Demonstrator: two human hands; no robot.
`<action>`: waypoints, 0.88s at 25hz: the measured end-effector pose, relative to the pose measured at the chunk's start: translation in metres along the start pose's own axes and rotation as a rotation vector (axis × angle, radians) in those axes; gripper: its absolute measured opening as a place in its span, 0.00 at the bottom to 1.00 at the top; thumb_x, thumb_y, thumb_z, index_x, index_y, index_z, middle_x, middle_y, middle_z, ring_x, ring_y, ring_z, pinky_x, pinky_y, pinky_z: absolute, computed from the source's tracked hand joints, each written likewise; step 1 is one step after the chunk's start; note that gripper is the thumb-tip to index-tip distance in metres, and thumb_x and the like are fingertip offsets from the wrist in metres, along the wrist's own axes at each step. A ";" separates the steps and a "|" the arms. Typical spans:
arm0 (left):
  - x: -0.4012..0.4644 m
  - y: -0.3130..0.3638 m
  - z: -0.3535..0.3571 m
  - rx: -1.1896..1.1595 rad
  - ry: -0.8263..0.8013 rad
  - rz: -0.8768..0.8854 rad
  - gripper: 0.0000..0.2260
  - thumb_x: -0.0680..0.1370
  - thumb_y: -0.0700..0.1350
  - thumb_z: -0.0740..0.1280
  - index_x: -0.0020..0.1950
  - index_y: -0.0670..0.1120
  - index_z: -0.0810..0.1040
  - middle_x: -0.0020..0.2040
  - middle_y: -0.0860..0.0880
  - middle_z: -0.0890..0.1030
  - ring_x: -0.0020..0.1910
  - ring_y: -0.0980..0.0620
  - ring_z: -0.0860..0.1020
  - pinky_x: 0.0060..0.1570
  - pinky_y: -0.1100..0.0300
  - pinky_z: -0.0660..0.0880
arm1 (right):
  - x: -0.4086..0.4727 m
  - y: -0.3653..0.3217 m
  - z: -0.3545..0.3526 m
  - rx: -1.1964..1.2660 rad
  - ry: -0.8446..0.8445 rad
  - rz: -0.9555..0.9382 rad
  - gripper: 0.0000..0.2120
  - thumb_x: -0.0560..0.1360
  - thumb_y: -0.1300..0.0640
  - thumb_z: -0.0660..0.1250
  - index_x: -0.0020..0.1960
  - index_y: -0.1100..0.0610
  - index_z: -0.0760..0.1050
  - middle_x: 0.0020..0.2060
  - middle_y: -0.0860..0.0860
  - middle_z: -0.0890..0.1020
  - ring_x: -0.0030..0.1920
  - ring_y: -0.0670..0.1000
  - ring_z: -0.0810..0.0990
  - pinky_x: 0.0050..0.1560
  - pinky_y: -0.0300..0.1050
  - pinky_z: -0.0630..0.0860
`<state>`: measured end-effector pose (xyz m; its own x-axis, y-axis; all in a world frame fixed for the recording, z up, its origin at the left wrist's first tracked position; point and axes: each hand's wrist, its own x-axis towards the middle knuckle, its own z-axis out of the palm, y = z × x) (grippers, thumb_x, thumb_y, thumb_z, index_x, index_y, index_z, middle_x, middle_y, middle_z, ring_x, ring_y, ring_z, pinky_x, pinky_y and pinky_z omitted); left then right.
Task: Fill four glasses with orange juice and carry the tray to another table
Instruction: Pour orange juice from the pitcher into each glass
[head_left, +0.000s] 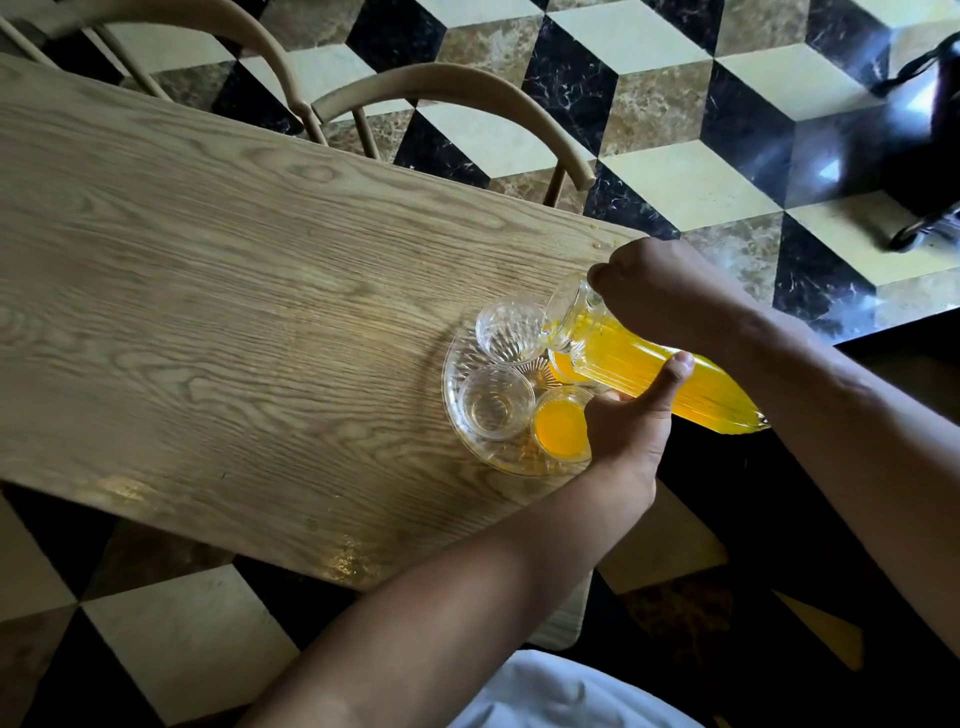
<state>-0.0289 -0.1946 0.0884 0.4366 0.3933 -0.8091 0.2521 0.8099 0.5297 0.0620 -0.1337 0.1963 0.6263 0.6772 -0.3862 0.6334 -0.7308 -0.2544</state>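
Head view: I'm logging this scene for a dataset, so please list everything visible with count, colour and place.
Table: one, light wood, fills the left and centre.
Tray: one, clear glass, near the table's right end.
Empty glasses: two, clear, on the tray's left side.
Filled glass: one, orange juice, tray's near side.
Glass being filled: one, orange, partly hidden under the jug.
Jug: one, clear with orange juice, tilted over the tray.
Chairs: two, beige, behind the table.
Floor: black, cream and brown cube tiles.
Left hand: supports the jug from below.
Right hand: grips the jug near its mouth.
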 end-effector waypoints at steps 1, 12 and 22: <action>0.001 0.001 0.000 -0.014 -0.001 -0.007 0.32 0.49 0.68 0.79 0.32 0.50 0.65 0.26 0.55 0.64 0.38 0.49 0.64 0.40 0.51 0.74 | 0.002 -0.003 0.000 -0.004 -0.010 0.004 0.20 0.83 0.49 0.55 0.44 0.61 0.77 0.41 0.60 0.80 0.37 0.57 0.78 0.31 0.41 0.68; 0.008 0.005 -0.002 -0.101 -0.039 -0.057 0.31 0.49 0.67 0.80 0.25 0.51 0.63 0.20 0.57 0.63 0.20 0.58 0.63 0.42 0.49 0.74 | 0.018 -0.022 0.002 -0.057 -0.087 0.043 0.17 0.80 0.50 0.57 0.41 0.61 0.75 0.37 0.58 0.77 0.34 0.57 0.75 0.31 0.44 0.68; 0.006 0.015 0.001 -0.202 -0.087 -0.107 0.33 0.47 0.65 0.80 0.37 0.49 0.66 0.19 0.58 0.68 0.26 0.55 0.71 0.42 0.51 0.76 | 0.023 -0.031 0.001 -0.105 -0.099 0.027 0.15 0.79 0.53 0.57 0.38 0.60 0.73 0.34 0.57 0.75 0.32 0.56 0.73 0.31 0.45 0.68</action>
<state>-0.0219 -0.1804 0.0914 0.4917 0.2683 -0.8284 0.1273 0.9190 0.3732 0.0563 -0.0958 0.1946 0.5990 0.6420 -0.4785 0.6642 -0.7322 -0.1509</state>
